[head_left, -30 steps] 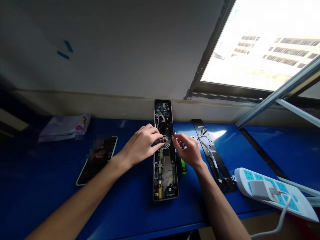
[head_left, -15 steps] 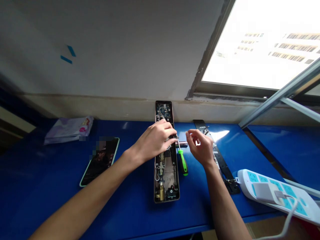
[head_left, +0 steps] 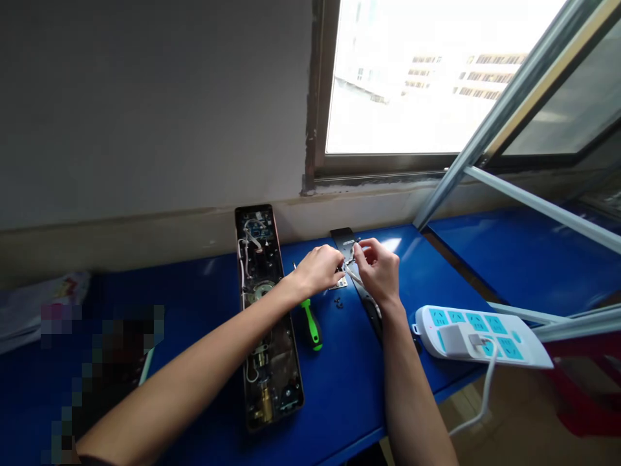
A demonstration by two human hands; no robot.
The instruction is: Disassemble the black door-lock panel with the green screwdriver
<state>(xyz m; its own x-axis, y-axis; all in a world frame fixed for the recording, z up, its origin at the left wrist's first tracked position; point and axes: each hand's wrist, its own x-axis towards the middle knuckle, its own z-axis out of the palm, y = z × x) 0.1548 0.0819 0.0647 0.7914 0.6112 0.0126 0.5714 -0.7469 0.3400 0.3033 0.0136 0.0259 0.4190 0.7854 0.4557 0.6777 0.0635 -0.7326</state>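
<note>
Far left, a pale packet (head_left: 24, 320) sits on the blue tabletop (head_left: 352, 395), partly blotted out by blurred squares, and the phone (head_left: 147, 367) next to it shows little more than a pale green edge. Now the long black housing (head_left: 277, 362), lying open with its far end near the wall: circuit board (head_left: 258, 229) at the top, brass cylinder (head_left: 264, 404) down at the near end, and the person's left forearm crossing right over its middle. Just beside it on the right lies the green-and-black screwdriver (head_left: 313, 325), handle toward the person. And here's the left hand (head_left: 319, 268), fingers bent downward over a small pale piece (head_left: 341, 283); the fingertips are too small to make out, so what they grasp, if anything, cannot be told. A few small dark bits (head_left: 338, 303) lie loose below. In comes the white cable (head_left: 358, 278), running along the black plate (head_left: 342, 237) between the two hands. The right hand (head_left: 381, 266) has thumb and forefinger drawn together near the cable's upper end, though whether they pinch it cannot be told. Further right, the white power strip (head_left: 528, 356) carries a plugged-in adapter (head_left: 453, 340).
</note>
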